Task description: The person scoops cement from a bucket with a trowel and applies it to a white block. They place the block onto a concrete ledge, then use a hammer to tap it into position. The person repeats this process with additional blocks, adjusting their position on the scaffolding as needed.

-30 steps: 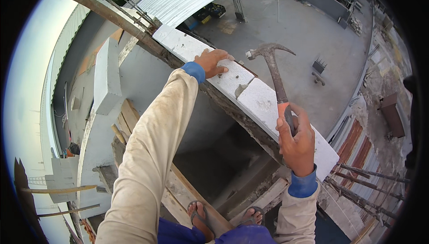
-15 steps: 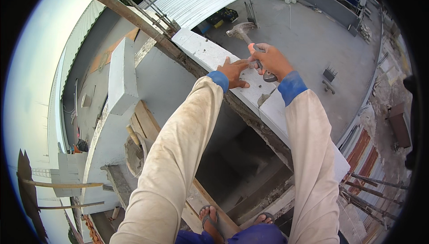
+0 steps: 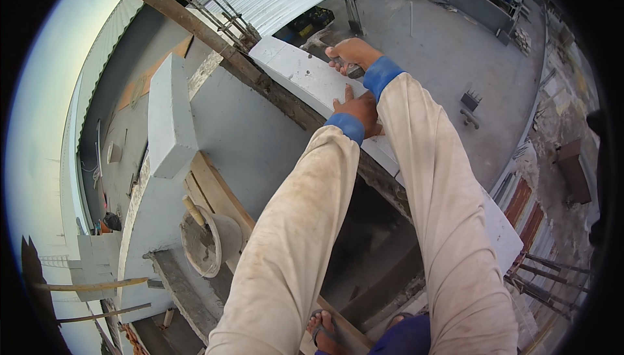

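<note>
My right hand (image 3: 354,56) is closed round the handle of a claw hammer (image 3: 355,71), whose blurred head lies beyond the fist, over the far part of the white block wall. My left hand (image 3: 359,109) rests on the top of the white lightweight blocks (image 3: 302,79), nearer to me, with its visible fingers spread and some hidden by the right sleeve. Dark crumbs of mortar lie on the block surface by the right fist. A rough mortar edge (image 3: 286,103) runs along the block row's near side.
A bucket (image 3: 229,233) with a wooden-handled tool (image 3: 193,211) in it stands at left, by wooden planks (image 3: 221,186). A deep dark opening (image 3: 364,244) lies below the wall. A rusty pole (image 3: 162,5) crosses the upper left. Bundled rebar (image 3: 227,20) stands at the wall's far end.
My right hand has moved the hammer left and farther along the wall. The left hand has shifted right and nearer to me. The view has tilted slightly, showing more of the bucket.
</note>
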Motion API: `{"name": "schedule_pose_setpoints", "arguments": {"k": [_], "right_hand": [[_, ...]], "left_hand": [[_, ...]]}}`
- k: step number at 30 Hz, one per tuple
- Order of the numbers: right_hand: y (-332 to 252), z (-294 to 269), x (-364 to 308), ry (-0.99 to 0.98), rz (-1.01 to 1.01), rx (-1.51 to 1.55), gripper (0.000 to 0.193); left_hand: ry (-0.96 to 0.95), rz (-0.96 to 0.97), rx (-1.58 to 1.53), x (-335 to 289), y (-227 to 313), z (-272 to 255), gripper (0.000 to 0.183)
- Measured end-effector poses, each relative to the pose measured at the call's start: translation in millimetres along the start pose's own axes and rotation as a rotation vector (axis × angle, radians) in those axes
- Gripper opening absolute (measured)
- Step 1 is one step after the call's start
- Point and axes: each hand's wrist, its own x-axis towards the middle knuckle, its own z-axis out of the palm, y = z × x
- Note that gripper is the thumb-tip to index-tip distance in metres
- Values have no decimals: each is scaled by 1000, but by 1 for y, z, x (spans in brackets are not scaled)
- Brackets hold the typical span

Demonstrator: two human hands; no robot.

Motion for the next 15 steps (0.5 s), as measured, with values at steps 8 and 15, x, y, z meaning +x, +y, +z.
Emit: {"name": "schedule_pose_setpoints", "arguments": {"k": [8,15], "right_hand": [[3,8,-1,-52,-83,-93,24],[12,10,-8,50,-121,-131,26]], "left_hand": [[3,-23,0,-4,1,-5,79],[-27,-4,30,-1,-1,-4,78]]}}
